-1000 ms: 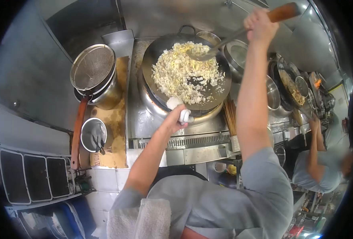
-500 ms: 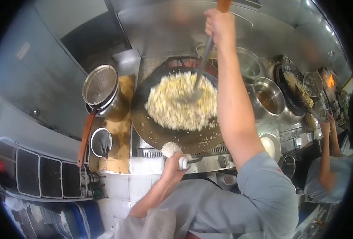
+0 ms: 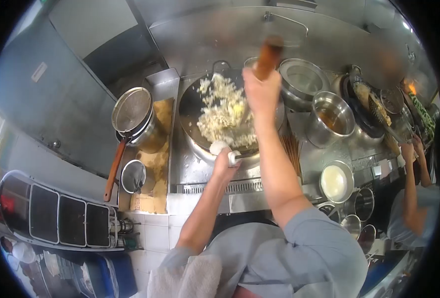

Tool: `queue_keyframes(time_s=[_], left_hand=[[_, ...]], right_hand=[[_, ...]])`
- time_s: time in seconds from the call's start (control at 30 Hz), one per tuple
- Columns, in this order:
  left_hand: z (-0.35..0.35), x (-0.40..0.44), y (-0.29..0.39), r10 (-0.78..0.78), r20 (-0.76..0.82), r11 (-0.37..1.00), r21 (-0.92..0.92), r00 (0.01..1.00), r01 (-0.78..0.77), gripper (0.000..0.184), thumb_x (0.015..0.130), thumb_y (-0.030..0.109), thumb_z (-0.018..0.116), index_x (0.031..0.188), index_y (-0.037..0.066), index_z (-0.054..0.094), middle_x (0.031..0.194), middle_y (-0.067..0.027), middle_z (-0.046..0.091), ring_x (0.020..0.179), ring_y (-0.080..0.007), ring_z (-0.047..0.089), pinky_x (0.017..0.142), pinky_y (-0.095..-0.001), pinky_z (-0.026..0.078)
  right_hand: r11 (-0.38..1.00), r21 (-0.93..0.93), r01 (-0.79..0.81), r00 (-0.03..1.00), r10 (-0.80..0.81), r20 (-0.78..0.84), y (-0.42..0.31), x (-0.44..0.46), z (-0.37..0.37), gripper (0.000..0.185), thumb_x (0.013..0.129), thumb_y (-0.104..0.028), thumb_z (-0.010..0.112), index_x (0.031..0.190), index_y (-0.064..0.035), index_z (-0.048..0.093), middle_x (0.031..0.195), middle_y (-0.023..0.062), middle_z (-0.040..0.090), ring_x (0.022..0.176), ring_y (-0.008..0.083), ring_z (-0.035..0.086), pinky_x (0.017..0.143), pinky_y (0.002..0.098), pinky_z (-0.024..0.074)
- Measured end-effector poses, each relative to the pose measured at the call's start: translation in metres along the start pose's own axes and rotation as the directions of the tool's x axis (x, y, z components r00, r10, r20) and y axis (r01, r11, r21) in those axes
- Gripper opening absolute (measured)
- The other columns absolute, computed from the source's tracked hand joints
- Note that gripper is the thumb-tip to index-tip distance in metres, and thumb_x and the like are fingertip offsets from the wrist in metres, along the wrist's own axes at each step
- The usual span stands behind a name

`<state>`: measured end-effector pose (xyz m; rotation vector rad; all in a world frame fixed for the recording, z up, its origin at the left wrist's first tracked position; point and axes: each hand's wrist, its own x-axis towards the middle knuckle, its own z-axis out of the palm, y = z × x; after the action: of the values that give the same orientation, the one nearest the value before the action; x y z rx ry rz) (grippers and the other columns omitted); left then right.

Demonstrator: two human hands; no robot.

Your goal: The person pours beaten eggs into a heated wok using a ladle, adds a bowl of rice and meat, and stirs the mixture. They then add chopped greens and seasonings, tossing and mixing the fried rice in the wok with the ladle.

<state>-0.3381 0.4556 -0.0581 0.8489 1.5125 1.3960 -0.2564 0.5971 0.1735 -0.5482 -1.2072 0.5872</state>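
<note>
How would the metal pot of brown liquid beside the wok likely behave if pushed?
The metal pot is probably stiff, judging by its shiny, metallic wall. The brown liquid inside likely makes it heavier than it would be empty. With the top uncovered, a quick push may well make the liquid slosh.

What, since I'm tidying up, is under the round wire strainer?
A metal pot, on stained cardboard. The strainer covers the pot's mouth, so its contents can't be seen.

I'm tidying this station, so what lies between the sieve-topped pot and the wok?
In the head view: brown cardboard, partly under the pot, then steel counter up to the wok.
</note>
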Motion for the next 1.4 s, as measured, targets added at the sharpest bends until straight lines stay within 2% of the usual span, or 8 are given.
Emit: queue_keyframes(time_s=[0.07,0.17,0.23,0.4,0.63,0.8,0.97,1.4], left_hand=[[0.022,-0.027,0.03,-0.416,0.001,0.737,-0.586,0.91,0.337,0.016,0.086,0.024,0.053,0.098,0.012,0.053,0.086,-0.0032,0.059,0.074,-0.0175,0.058,0.058,-0.0296,0.045],[0.008,-0.099,0.042,-0.441,0.078,0.695,-0.601,0.894,0.395,0.017,0.087,0.022,0.05,0.103,0.018,0.051,0.09,-0.004,0.061,0.072,-0.0158,0.059,0.055,-0.0307,0.047],[-0.009,-0.058,0.018,-0.486,0.116,0.623,-0.649,0.866,0.437,0.017,0.088,0.021,0.049,0.104,0.018,0.052,0.093,-0.005,0.063,0.076,-0.0159,0.06,0.057,-0.0347,0.048],[0.003,-0.005,0.011,-0.293,0.12,0.749,-0.588,0.949,0.306,0.017,0.09,0.024,0.049,0.101,0.011,0.051,0.089,-0.0056,0.058,0.087,-0.0178,0.058,0.074,-0.0359,0.05],[-0.033,-0.024,0.059,-0.389,0.2,0.665,-0.615,0.899,0.424,0.019,0.09,0.022,0.048,0.105,0.012,0.051,0.094,-0.0066,0.061,0.077,-0.0188,0.059,0.063,-0.0345,0.05],[-0.025,0.067,0.013,-0.367,0.1,0.744,-0.566,0.925,0.357,0.014,0.085,0.025,0.052,0.088,0.012,0.054,0.074,-0.0029,0.056,0.065,-0.016,0.056,0.047,-0.0325,0.043],[-0.043,0.076,0.007,-0.476,0.348,0.678,-0.44,0.808,0.589,0.013,0.082,0.03,0.054,0.084,0.017,0.055,0.072,0.0004,0.057,0.063,-0.0137,0.055,0.046,-0.0285,0.04],[-0.055,0.08,0.017,-0.517,0.443,0.702,-0.271,0.733,0.659,0.025,0.08,0.04,0.054,0.085,0.016,0.057,0.068,-0.0012,0.058,0.058,-0.0146,0.057,0.041,-0.0241,0.037]], right_hand=[[0.994,-0.104,0.039,0.999,-0.041,-0.011,0.037,0.04,0.023,0.023,0.074,-0.01,0.061,0.057,-0.0088,0.046,0.048,-0.0008,0.046,0.036,0.0092,0.04,0.037,0.0233,0.0291],[0.873,0.28,-0.399,0.911,0.342,0.231,0.01,0.111,0.023,0.023,0.075,-0.003,0.059,0.059,-0.0093,0.044,0.049,-0.0031,0.042,0.034,0.0079,0.035,0.034,0.0263,0.0245],[0.942,0.15,-0.301,0.945,0.273,0.182,-0.022,0.08,0.008,0.022,0.075,-0.004,0.059,0.059,-0.0085,0.045,0.049,-0.0028,0.043,0.038,0.0071,0.037,0.037,0.0266,0.0271],[0.996,-0.09,-0.022,1.0,0.024,0.02,0.007,0.007,0.035,0.018,0.071,-0.008,0.058,0.062,0.0052,0.05,0.051,0.0169,0.047,0.05,0.0171,0.048,0.051,0.0375,0.0393],[0.963,0.198,-0.182,0.981,0.164,0.104,-0.09,0.159,0.068,0.02,0.088,-0.009,0.047,0.068,-0.0078,0.049,0.051,-0.0042,0.039,0.038,0.0111,0.037,0.035,0.0291,0.0316],[0.925,0.359,-0.128,0.975,0.051,0.217,-0.055,0.081,0.058,0.019,0.078,-0.006,0.055,0.062,-0.0088,0.046,0.047,-0.0013,0.04,0.035,0.0109,0.038,0.034,0.0274,0.0281],[0.968,-0.025,-0.25,0.952,0.251,0.174,0.049,0.047,0.075,0.022,0.076,-0.004,0.061,0.062,-0.0094,0.046,0.048,-0.004,0.041,0.038,0.0067,0.038,0.035,0.0235,0.0242],[0.921,0.293,-0.258,0.956,0.199,0.217,0.075,0.125,0.093,0.027,0.077,0.002,0.058,0.061,-0.0101,0.04,0.045,-0.0029,0.03,0.033,0.0089,0.028,0.036,0.0258,0.0227]])
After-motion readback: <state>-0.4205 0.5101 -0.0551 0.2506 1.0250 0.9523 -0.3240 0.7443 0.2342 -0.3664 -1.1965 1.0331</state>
